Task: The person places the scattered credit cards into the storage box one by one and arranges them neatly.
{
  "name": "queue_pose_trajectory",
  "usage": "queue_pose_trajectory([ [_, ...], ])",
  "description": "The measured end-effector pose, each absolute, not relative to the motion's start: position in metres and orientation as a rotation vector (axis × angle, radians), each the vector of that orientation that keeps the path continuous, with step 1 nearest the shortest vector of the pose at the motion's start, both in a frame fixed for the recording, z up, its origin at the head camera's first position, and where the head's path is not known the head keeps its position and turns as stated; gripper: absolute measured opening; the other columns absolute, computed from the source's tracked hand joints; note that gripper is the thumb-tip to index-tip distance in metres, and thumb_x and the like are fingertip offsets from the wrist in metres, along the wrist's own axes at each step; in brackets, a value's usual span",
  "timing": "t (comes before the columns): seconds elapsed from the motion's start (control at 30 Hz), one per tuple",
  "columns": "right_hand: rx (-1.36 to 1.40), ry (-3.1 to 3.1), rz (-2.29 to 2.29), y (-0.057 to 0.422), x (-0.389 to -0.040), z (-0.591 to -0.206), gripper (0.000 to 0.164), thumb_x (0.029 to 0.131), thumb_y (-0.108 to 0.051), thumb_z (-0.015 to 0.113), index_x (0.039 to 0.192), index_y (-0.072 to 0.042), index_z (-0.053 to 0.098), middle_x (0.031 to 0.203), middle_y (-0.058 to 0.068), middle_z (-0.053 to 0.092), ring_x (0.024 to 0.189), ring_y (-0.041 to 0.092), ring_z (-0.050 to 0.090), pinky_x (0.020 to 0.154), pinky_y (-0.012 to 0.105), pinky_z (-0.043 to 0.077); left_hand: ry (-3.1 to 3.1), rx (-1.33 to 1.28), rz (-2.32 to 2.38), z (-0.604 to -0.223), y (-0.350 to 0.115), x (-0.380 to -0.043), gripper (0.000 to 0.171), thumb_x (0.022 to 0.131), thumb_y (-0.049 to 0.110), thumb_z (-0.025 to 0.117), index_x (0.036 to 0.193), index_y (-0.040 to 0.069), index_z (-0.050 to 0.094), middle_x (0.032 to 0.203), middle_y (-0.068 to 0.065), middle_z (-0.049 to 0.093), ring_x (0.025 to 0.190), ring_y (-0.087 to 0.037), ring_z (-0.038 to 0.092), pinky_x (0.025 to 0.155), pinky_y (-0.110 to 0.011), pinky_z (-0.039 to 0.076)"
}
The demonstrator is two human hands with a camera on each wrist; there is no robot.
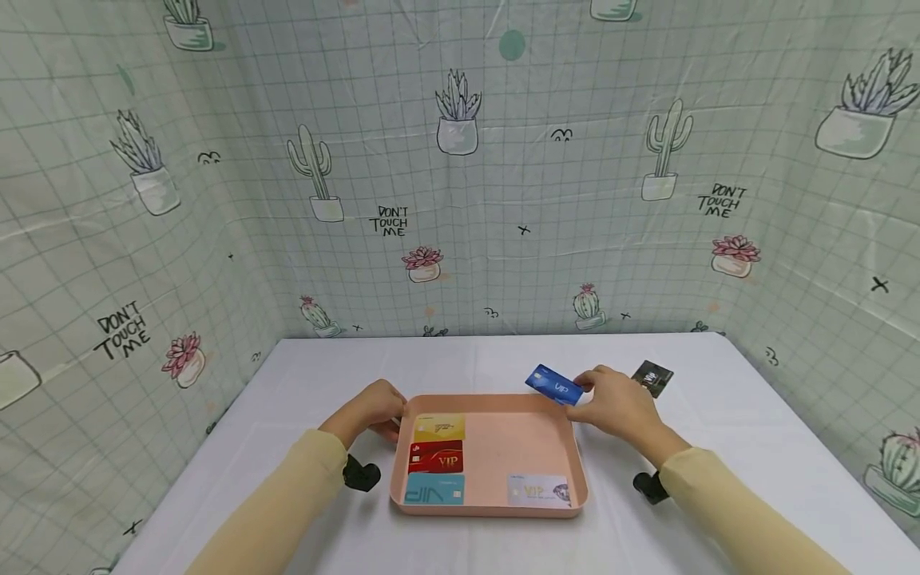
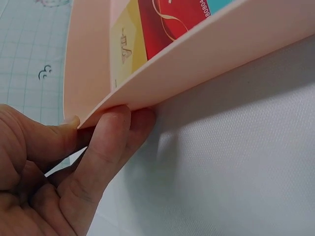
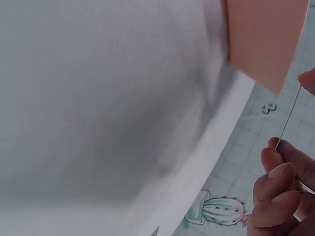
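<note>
A blue VIP card (image 1: 552,385) is pinched by its edges between the thumb and fingers of my right hand (image 1: 616,402), above the far right corner of a pink tray (image 1: 521,415). In the right wrist view that card (image 3: 289,117) shows edge-on as a thin line. My left hand (image 2: 74,162) pinches the tray's wall at its far left corner, thumb on the rim and fingers on the outer side. Inside the tray, a yellow card (image 1: 440,426), a red VIP card (image 1: 436,458) and a teal card (image 1: 434,489) form a left column. A silver VIP card (image 1: 539,491) lies at the near right.
A black card (image 1: 652,378) lies on the white table (image 1: 345,359) behind my right hand, partly covered by it. Cloth printed with cacti (image 1: 503,200) hangs around the back and sides of the table. A dark band (image 1: 650,487) sits at each wrist.
</note>
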State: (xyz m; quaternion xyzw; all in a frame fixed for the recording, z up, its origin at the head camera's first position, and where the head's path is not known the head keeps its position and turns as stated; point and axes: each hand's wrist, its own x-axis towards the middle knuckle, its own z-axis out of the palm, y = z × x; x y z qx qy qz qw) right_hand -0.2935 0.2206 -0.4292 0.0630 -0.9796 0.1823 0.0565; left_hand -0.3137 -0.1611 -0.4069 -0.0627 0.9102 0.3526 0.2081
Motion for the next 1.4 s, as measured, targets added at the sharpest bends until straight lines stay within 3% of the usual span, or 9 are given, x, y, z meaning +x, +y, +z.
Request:
queue_pose_trajectory([
  [0.4,0.324,-2.963,0.511,0.201,-0.28,-0.428,0.051,0.071,-0.045,0.084,0.115,-0.019,0.076,0.111,-0.003,0.07,0.077,0.014,0.062,0.057,0.033,0.05,2.527,-0.169,1.006,-0.406,-0.162,-0.313,0.029,0.099,0.007,0.058,0.122,-0.008,0.07,0.095,-0.015,0.075,0.061,-0.017,0.071,0.06,-0.026,0.062],
  [0.57,0.421,-2.969,0.429,0.195,-0.274,-0.427,0.05,0.07,-0.044,0.086,0.113,-0.02,0.078,0.111,-0.004,0.071,0.09,0.018,0.062,0.069,0.04,0.057,2.529,-0.17,1.007,-0.406,-0.162,-0.313,0.028,0.099,0.008,0.06,0.12,-0.007,0.071,0.094,-0.014,0.075,0.061,-0.017,0.072,0.06,-0.026,0.062],
  [0.7,0.519,-2.954,0.33,0.19,-0.269,-0.425,0.048,0.068,-0.046,0.087,0.108,-0.019,0.08,0.108,-0.001,0.073,0.093,0.021,0.059,0.079,0.045,0.052,2.526,-0.166,1.01,-0.407,-0.162,-0.313,0.027,0.099,0.008,0.06,0.119,-0.007,0.071,0.093,-0.014,0.075,0.06,-0.017,0.072,0.06,-0.026,0.062],
  [1.17,0.661,-3.048,0.195,0.182,-0.264,-0.424,0.047,0.064,-0.046,0.092,0.103,-0.022,0.082,0.109,0.0,0.068,0.096,0.022,0.057,0.08,0.043,0.045,2.522,-0.193,1.003,-0.408,-0.163,-0.315,0.029,0.099,0.007,0.059,0.121,-0.008,0.07,0.094,-0.014,0.076,0.06,-0.017,0.072,0.06,-0.026,0.062],
  [1.4,0.699,-3.112,0.13,0.178,-0.26,-0.427,0.046,0.062,-0.043,0.093,0.102,-0.022,0.082,0.101,-0.005,0.066,0.089,0.018,0.052,0.078,0.041,0.041,2.52,-0.215,1.003,-0.408,-0.162,-0.316,0.028,0.099,0.008,0.06,0.119,-0.007,0.071,0.091,-0.014,0.075,0.058,-0.017,0.071,0.06,-0.025,0.061],
])
